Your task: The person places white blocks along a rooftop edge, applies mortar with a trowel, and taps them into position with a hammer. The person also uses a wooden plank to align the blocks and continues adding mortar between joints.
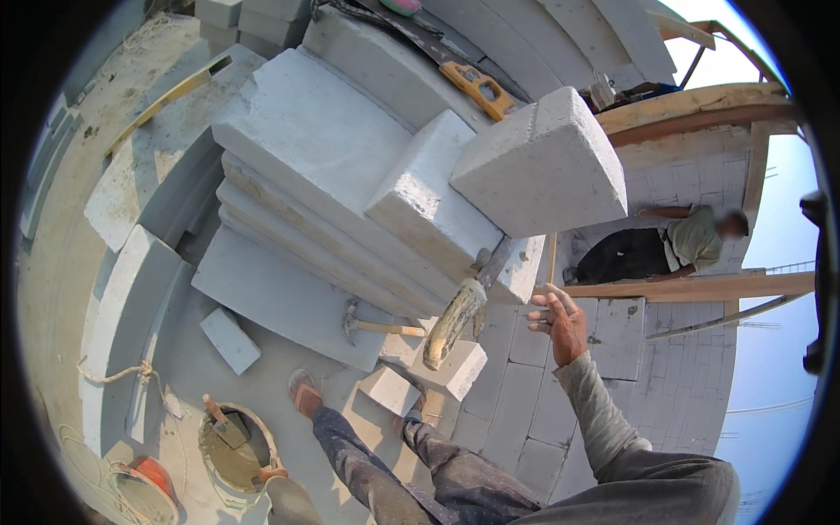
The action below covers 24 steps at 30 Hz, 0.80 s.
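Observation:
My right hand (564,325) is raised at the right end of the block stack, its fingers loosely bent and apart with nothing between them. Just left of it, a mortar-crusted trowel (457,324) rests against the block edge, its wooden handle sticking outward. Above the trowel, a cut grey-white block (542,162) sits on top of the stack, beside a narrower block (437,188). A handsaw (477,87) with a yellow handle lies behind them. My left hand is out of view.
On the floor, a hammer (385,328) lies by block offcuts (389,391) near my feet. A mortar bucket (236,451) and a red bowl-like container (144,490) stand lower left. Another person (691,241) is beyond a timber beam (700,287) at the right.

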Motion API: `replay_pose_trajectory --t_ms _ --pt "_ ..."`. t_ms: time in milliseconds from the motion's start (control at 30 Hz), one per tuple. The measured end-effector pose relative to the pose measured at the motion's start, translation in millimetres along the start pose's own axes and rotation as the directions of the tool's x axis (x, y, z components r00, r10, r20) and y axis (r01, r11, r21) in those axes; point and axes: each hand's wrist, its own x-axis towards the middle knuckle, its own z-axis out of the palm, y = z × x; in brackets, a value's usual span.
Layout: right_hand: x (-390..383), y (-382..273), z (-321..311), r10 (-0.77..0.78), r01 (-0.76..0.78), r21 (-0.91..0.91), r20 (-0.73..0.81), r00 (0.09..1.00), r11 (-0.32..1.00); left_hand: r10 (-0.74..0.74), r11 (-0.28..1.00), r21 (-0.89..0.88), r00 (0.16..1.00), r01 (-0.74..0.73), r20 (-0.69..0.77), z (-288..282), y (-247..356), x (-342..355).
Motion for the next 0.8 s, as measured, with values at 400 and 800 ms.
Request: replay_pose_trajectory --t_ms 400,800 --pt "-35.9 -15.7 61.1 0.069 -0.046 -0.297 0.068 0.995 0.954 0.473 0.243 -0.966 0.88 -0.084 0.043 -227.6 319.0 -145.4" --pt "-61.8 29.8 106.7 0.379 -0.528 0.359 0.408 0.83 0.77 0.971 -0.234 0.624 -0.214 -0.745 0.108 -555.0 716.5 -391.2"
